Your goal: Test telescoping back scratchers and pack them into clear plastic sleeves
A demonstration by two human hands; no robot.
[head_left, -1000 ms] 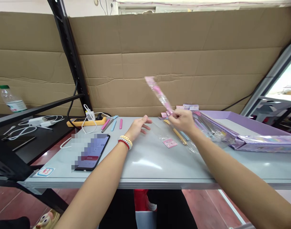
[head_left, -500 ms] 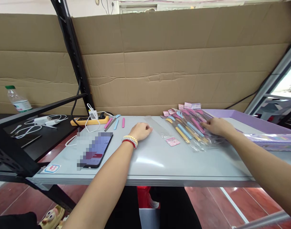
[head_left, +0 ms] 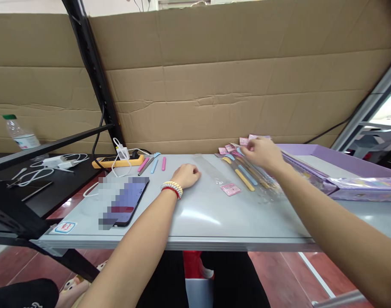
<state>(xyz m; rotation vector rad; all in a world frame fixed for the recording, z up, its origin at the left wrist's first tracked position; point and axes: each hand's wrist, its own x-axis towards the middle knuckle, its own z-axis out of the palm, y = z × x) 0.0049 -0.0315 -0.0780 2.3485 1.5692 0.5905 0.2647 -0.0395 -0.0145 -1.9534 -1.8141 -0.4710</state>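
Note:
My left hand [head_left: 186, 175] rests on the grey table [head_left: 195, 218] with its fingers curled, beside a flat clear bag [head_left: 211, 170] that has a pink label [head_left: 230, 189]. Whether those fingers hold anything cannot be made out. My right hand [head_left: 262, 153] is over the upper part of a pile of clear-bagged pens [head_left: 243, 174] in yellow, blue and pink. Its fingers are bent near the pink labels at the top, and their grip is unclear. Several loose pink, grey and blue sticks [head_left: 154, 165] lie at the back left.
A phone [head_left: 131, 203] lies at the left, in front of a yellow power strip [head_left: 118, 161] with white cables. At the right stands an open purple box [head_left: 345, 160]. Cardboard [head_left: 195, 85] rises behind the table, and a black post [head_left: 95, 72] stands at the left.
My right hand has moved left and up, from the right side of the pile to its upper part. More of the purple box shows. My left hand stays beside the flat bag.

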